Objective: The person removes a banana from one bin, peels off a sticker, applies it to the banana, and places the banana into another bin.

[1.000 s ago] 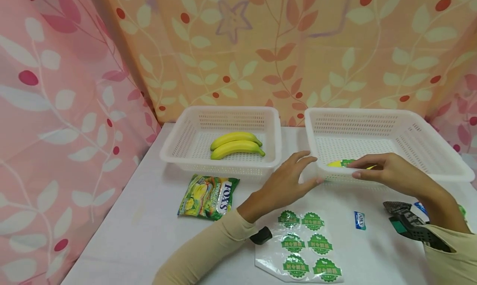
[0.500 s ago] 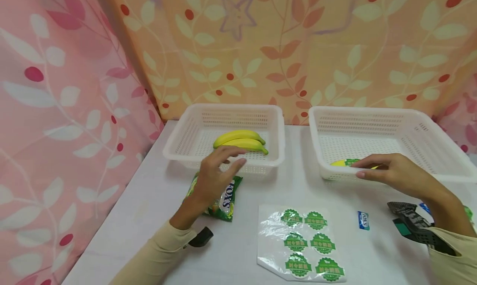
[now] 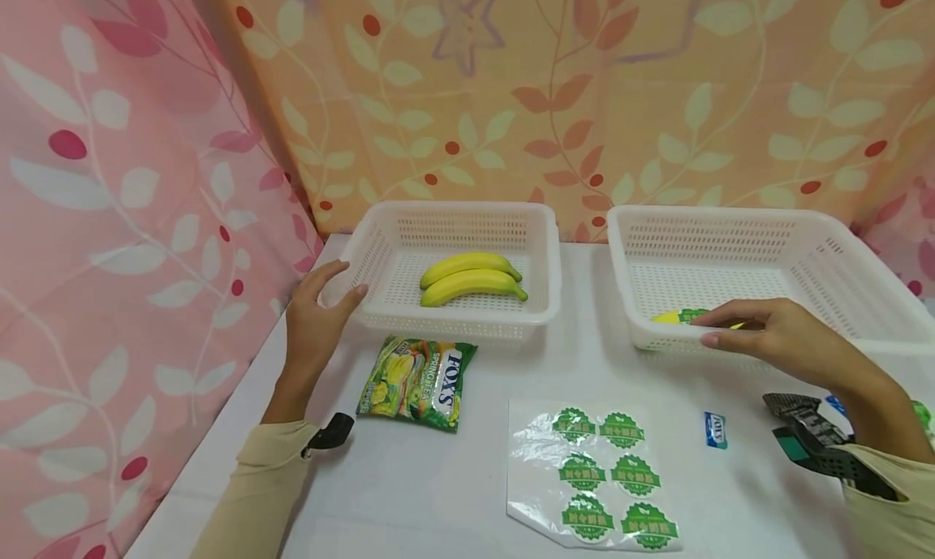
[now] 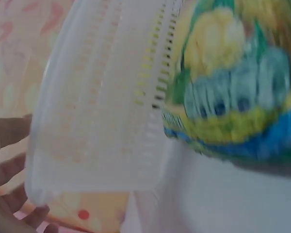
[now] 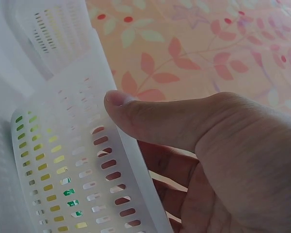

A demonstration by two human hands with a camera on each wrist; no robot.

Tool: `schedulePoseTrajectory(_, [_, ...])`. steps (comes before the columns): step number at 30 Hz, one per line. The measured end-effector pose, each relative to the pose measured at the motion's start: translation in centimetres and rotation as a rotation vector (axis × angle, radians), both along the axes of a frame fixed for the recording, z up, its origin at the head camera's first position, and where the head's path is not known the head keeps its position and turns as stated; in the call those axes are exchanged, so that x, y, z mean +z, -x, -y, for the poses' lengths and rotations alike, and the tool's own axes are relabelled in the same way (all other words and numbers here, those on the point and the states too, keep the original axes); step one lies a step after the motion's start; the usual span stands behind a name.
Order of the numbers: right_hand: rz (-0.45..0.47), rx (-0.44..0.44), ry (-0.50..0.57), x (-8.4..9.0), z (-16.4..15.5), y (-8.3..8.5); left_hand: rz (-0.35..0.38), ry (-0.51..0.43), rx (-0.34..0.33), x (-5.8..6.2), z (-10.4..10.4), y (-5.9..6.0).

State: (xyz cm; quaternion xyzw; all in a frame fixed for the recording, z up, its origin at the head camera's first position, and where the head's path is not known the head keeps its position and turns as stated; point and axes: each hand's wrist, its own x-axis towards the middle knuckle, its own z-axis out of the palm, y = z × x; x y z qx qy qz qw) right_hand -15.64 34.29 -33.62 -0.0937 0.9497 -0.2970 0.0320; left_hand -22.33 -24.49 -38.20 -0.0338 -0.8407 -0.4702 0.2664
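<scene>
Each hand at the rim of a white basket.

The right hand's point(image 3: 782, 340) thumb point(image 5: 150, 114) lies along the outside of the right basket's point(image 3: 803, 218) near wall while its fingers curl over the rim inside, so it grips that wall; just behind the wall, inside the basket, lies a yellow item with a green sticker point(image 3: 687, 316). The left hand point(image 3: 314, 320) is relaxed and open, fingertips touching the near left corner of the left basket point(image 3: 453, 210), holding nothing. Two bananas point(image 3: 471, 279) lie side by side in that basket. Just in front of it on the table point(image 3: 438, 494) lies a candy bag point(image 3: 416, 376). Nearer the person sits a sheet of green stickers point(image 3: 599, 478), and right of it a small blue sweet point(image 3: 716, 430).
</scene>
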Motion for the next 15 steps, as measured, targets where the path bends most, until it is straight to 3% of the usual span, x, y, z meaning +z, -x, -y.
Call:
schedulePoseTrajectory(3, [0.007, -0.004, -0.001, 0.0, 0.0, 0.0, 0.118, -0.014, -0.031, -0.4, 1.1, 0.4])
schedulePoseTrajectory(6, [0.007, -0.006, 0.001, 0.0, 0.0, -0.1, 0.199, -0.007, -0.106, -0.4, 1.9, 0.8])
schedulePoseTrajectory(11, [-0.004, -0.011, 0.0, 0.0, 0.0, -0.2, 0.269, 0.057, -0.234, 0.2, 3.2, 1.5])
schedulePoseTrajectory(15, [-0.005, 0.0, 0.006, -0.1, 0.1, -0.1, 0.305, 0.075, -0.297, 0.4, 4.0, 1.9])
